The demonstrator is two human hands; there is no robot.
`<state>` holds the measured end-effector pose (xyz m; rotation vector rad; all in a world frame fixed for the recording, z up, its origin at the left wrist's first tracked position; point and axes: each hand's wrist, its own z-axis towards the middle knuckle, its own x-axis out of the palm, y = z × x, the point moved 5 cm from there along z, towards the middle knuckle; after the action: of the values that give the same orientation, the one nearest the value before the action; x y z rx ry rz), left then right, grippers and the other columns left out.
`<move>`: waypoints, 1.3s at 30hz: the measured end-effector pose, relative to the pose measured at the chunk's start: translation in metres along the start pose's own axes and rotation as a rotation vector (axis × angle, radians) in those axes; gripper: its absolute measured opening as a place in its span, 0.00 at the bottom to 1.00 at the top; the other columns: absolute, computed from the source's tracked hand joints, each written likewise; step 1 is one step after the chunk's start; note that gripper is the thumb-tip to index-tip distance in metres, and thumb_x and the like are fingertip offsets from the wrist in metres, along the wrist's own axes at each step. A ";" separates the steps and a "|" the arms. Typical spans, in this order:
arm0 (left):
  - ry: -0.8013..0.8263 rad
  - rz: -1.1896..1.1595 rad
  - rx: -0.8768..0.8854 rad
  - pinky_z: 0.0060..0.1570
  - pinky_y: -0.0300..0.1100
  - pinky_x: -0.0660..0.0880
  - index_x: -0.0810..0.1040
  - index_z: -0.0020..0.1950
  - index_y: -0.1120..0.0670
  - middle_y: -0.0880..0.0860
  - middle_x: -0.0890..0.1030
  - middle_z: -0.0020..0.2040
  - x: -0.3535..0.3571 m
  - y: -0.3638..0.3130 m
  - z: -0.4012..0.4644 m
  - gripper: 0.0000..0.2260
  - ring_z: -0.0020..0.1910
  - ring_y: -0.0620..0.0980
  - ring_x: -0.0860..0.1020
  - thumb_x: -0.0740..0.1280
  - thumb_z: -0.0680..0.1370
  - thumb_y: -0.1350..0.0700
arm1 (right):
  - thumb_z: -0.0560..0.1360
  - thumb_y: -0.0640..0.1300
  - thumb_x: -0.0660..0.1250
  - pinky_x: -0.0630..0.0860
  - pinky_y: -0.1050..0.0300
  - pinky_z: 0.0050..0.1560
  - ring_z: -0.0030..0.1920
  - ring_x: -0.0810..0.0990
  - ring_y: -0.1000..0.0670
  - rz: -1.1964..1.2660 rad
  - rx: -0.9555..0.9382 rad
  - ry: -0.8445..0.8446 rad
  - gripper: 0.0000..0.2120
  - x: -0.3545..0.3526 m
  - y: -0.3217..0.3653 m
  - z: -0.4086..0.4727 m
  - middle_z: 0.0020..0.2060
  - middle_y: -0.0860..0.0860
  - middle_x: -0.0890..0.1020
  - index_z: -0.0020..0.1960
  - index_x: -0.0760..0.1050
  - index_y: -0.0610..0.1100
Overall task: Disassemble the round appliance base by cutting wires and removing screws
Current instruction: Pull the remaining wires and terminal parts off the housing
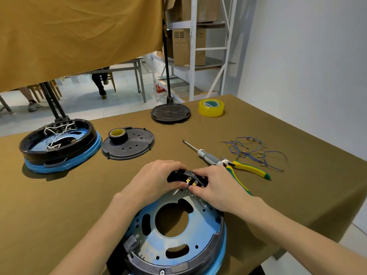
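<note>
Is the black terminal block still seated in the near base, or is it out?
Cannot tell for sure: both hands, left hand and right hand, grip the terminal block at the far rim of the near base.

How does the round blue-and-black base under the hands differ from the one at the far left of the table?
The near round blue-and-black base shows no wires inside; the far-left blue-and-black base holds white wires. Both hands work at the near base's far edge, left hand and right hand gripping a black terminal block; the far-left base sits untouched. Both are round, blue-rimmed and rest on the brown cloth.
</note>
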<state>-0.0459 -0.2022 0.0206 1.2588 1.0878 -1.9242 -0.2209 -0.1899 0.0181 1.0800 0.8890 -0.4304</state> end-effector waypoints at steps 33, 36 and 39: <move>-0.058 0.181 0.001 0.45 0.48 0.78 0.79 0.62 0.43 0.43 0.82 0.54 0.003 -0.009 0.002 0.18 0.51 0.47 0.81 0.66 0.77 0.35 | 0.76 0.55 0.73 0.80 0.47 0.49 0.48 0.81 0.52 0.059 0.043 -0.041 0.16 -0.001 0.004 -0.007 0.49 0.51 0.83 0.60 0.82 0.48; -0.057 0.187 0.010 0.45 0.47 0.77 0.79 0.63 0.44 0.44 0.82 0.54 0.003 -0.009 0.002 0.19 0.51 0.47 0.81 0.67 0.78 0.35 | 0.76 0.53 0.73 0.80 0.46 0.49 0.46 0.81 0.52 0.085 0.043 -0.024 0.14 0.000 0.004 -0.006 0.47 0.50 0.84 0.58 0.82 0.47; -0.057 0.195 0.020 0.44 0.46 0.77 0.79 0.62 0.44 0.43 0.82 0.54 0.004 -0.009 0.002 0.18 0.50 0.47 0.81 0.66 0.78 0.35 | 0.76 0.52 0.74 0.80 0.47 0.50 0.48 0.82 0.52 0.113 0.048 -0.024 0.15 0.000 0.003 -0.005 0.48 0.50 0.84 0.59 0.82 0.47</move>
<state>-0.0559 -0.1996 0.0202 1.2635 0.8851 -1.8161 -0.2208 -0.1836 0.0188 1.1606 0.7954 -0.3716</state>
